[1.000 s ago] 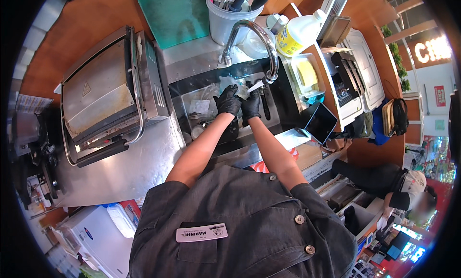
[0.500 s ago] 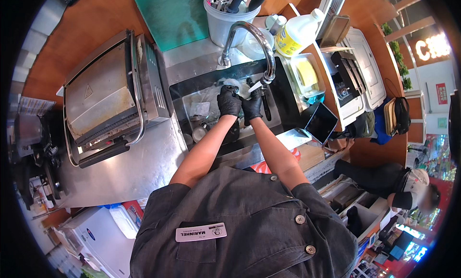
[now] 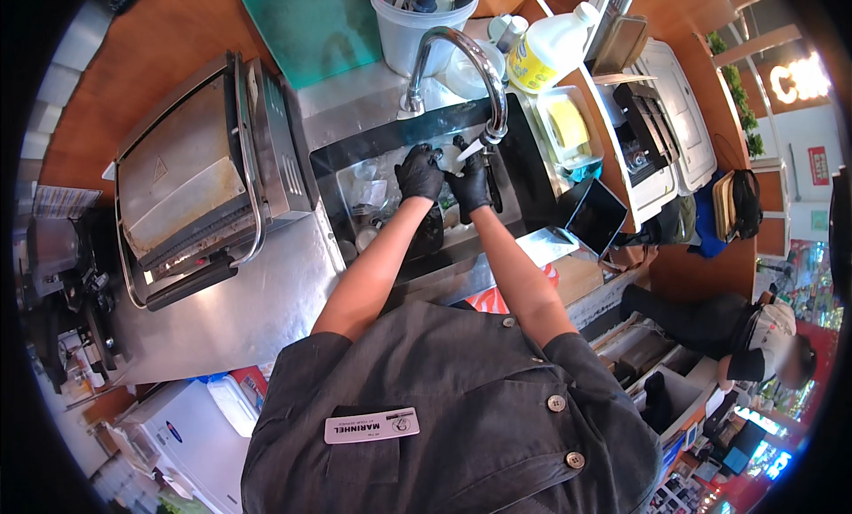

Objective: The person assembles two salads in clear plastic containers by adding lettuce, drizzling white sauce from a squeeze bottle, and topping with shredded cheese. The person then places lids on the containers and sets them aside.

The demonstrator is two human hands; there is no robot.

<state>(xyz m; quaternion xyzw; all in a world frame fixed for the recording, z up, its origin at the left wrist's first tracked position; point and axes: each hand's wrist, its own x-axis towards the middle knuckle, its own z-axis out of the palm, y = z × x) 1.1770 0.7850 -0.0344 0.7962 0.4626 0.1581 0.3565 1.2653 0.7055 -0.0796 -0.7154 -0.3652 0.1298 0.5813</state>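
Note:
Both my hands are in black gloves, inside the dark-rimmed sink (image 3: 528, 181). My left hand (image 3: 419, 174) has its fingers curled, close to my right hand (image 3: 469, 184). The right fingers are bent too, beneath the tip of the curved chrome faucet (image 3: 500, 75), where a white stream of water falls. A pale, wet thing shows between the hands, too small and blurred to name. Whatever lies inside the fingers is hidden. Left of my left hand, clear plastic pieces (image 3: 368, 193) lie in the basin, with a round metal-looking container (image 3: 366, 239) near its front left.
A white bucket of utensils (image 3: 419, 39) and a yellow-labelled jug (image 3: 550, 52) stand behind the sink. A tub with a yellow sponge (image 3: 569, 123) sits right of it. A press grill (image 3: 186, 159) occupies the left counter. Another person (image 3: 737, 336) is at far right.
My hands have drawn slightly apart under the water. The left one has moved a little up and left, and the pale thing by its fingertips shows less.

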